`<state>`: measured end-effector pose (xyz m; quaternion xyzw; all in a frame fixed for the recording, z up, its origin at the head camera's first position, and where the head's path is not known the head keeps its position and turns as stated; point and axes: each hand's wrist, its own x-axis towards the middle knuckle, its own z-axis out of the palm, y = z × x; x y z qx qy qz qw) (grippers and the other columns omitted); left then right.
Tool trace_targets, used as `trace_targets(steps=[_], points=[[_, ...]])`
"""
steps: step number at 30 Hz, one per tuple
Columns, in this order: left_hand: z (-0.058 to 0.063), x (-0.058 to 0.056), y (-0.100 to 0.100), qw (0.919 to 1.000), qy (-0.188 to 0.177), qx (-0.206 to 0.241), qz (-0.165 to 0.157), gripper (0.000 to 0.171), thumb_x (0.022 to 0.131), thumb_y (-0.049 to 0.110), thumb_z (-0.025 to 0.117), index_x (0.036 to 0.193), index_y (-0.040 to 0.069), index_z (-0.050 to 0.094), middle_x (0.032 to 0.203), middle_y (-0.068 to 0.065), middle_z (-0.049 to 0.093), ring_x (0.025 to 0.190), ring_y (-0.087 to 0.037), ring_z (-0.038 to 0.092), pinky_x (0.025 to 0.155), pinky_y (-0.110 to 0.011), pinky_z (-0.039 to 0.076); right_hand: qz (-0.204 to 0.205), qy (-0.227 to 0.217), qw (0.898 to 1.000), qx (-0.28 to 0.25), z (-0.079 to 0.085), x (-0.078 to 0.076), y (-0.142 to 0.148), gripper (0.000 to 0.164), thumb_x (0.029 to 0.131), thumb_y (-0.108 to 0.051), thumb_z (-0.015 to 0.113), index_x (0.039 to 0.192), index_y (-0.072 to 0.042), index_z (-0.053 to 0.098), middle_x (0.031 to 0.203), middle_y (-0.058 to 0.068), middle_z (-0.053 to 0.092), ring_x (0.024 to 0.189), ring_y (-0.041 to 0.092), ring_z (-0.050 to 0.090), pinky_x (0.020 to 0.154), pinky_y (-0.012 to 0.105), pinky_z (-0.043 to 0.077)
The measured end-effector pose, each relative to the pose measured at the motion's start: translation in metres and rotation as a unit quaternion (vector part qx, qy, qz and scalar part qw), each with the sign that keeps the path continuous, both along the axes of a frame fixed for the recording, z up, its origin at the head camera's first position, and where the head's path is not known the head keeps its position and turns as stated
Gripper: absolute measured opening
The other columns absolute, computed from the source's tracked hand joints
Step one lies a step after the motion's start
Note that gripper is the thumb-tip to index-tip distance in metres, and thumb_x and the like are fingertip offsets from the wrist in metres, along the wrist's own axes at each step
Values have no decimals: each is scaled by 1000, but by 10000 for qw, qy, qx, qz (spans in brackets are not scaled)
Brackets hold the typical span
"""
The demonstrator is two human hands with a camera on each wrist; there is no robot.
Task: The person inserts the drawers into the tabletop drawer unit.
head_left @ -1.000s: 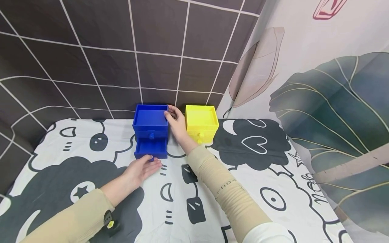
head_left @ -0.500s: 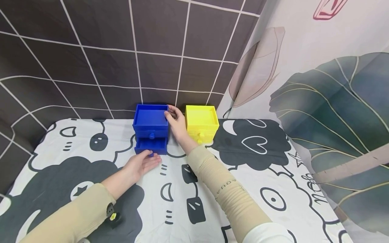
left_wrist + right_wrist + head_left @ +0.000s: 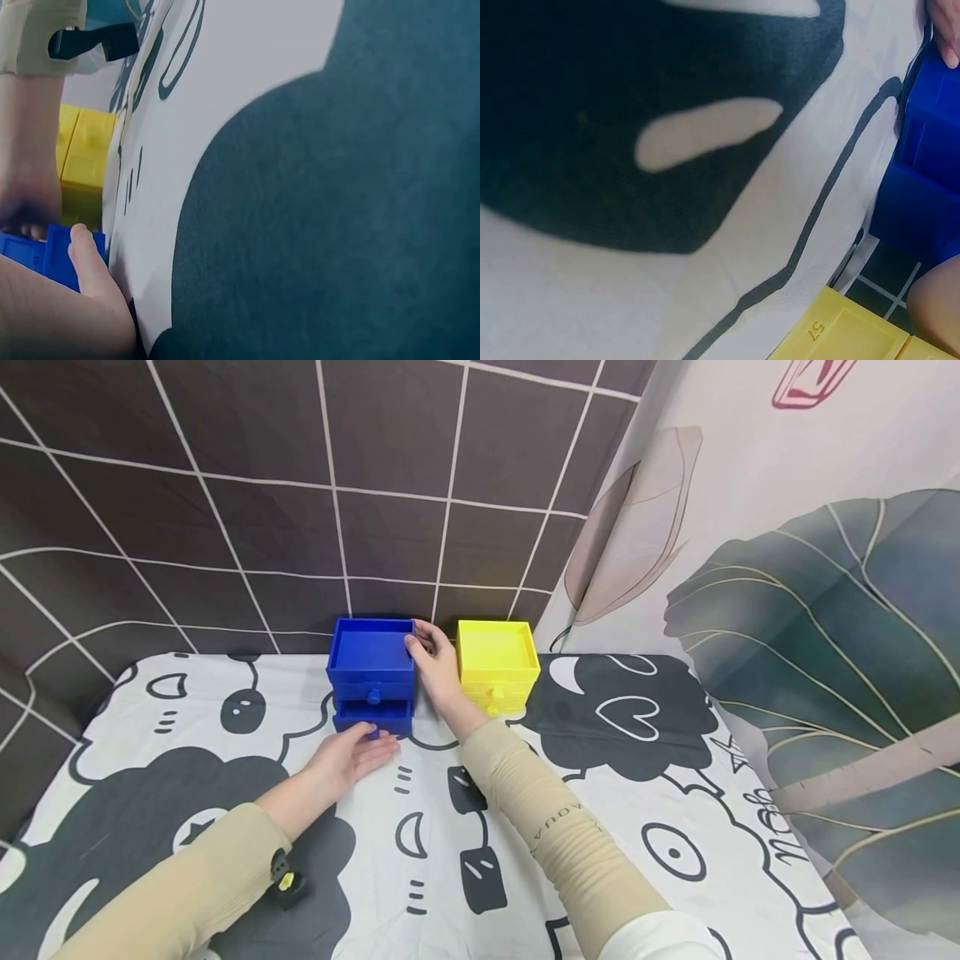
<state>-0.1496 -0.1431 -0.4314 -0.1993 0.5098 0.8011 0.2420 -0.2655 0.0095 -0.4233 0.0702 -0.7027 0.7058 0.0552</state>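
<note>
In the head view a small blue drawer box (image 3: 371, 647) stands against the back wall, its lower drawer (image 3: 390, 725) pulled out slightly. My left hand (image 3: 347, 762) is at the drawer's front: the thumb presses by the knob while the other fingers stretch out straight, palm up. Seen from the left wrist, that thumb (image 3: 88, 262) lies straight against the blue front. My right hand (image 3: 438, 668) holds the box's right upper edge, thumb over the rim and fingers along the outer side. Fingertips behind the rim are partly hidden.
Just right of my right hand stands a yellow drawer box (image 3: 497, 652) of similar shape, its drawers shut. Both boxes are on a black-and-white cartoon cloth (image 3: 420, 877). A dark gridded wall covering (image 3: 262, 527) rises close behind them.
My left hand has pushed the lower blue drawer backward, further into its box, so less of its inside shows. The right hand and both boxes have stayed put.
</note>
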Motion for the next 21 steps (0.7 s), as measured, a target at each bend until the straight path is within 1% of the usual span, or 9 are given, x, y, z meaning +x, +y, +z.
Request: trace_targets(steps=[5,8,11,12,14,16,18,20,21], points=[[0,-5,1,10000,3,-28,-51,52,114,16,41,157,-12,34,103,-7,76,93,-10,76,113,-34,52,-22,-70,9999,70,-1,1,0,40,107,-10,61,143,7,58,145,27,60,138,38,58,120,38,50],[0,-9,2,10000,40,-38,-19,51,114,16,41,156,-12,35,118,-14,76,94,-10,76,116,-36,50,-30,-61,10000,49,-1,1,0,40,106,-9,61,143,7,58,145,27,61,137,38,58,119,37,51],[0,-13,3,10000,20,-59,28,50,114,16,40,156,-11,36,138,-24,69,97,-11,77,119,-37,47,-32,-48,10000,22,-1,1,0,40,106,-8,61,143,8,58,144,28,61,136,39,58,119,38,51],[0,-14,4,10000,-1,-66,47,51,114,17,40,156,-11,36,145,-26,64,101,-12,78,120,-37,46,-24,-48,10000,1,-1,1,0,41,106,-8,61,143,8,58,145,28,61,137,39,58,120,38,51],[1,-17,5,10000,-37,-52,72,51,114,17,39,157,-11,34,157,-29,52,117,-20,76,122,-38,44,-13,-49,10000,-11,-1,0,0,41,105,-8,61,143,8,57,145,28,61,138,39,58,120,38,50],[2,-19,6,9999,-59,-20,94,53,114,18,38,159,-10,32,162,-29,45,133,-25,69,123,-38,43,0,-55,10000,-6,-1,0,0,41,106,-8,61,143,8,57,145,27,60,138,38,57,120,38,50],[2,-21,7,9999,-68,46,150,53,114,17,38,159,-10,31,165,-30,41,139,-27,63,124,-38,42,10,-56,10000,5,-1,0,0,41,106,-9,61,143,7,57,145,27,60,138,38,57,120,38,51],[2,-22,7,9997,-71,101,213,50,114,17,39,156,-10,35,161,-30,47,132,-26,69,124,-39,42,10,-47,10000,29,-1,0,0,41,106,-9,60,143,7,57,145,27,60,138,38,57,119,38,51],[2,-23,7,9996,-71,121,243,45,114,16,39,151,-10,40,157,-30,51,123,-24,74,124,-39,43,11,-44,10000,29,-1,0,0,41,106,-9,60,143,7,57,145,27,60,138,38,57,119,38,51]])
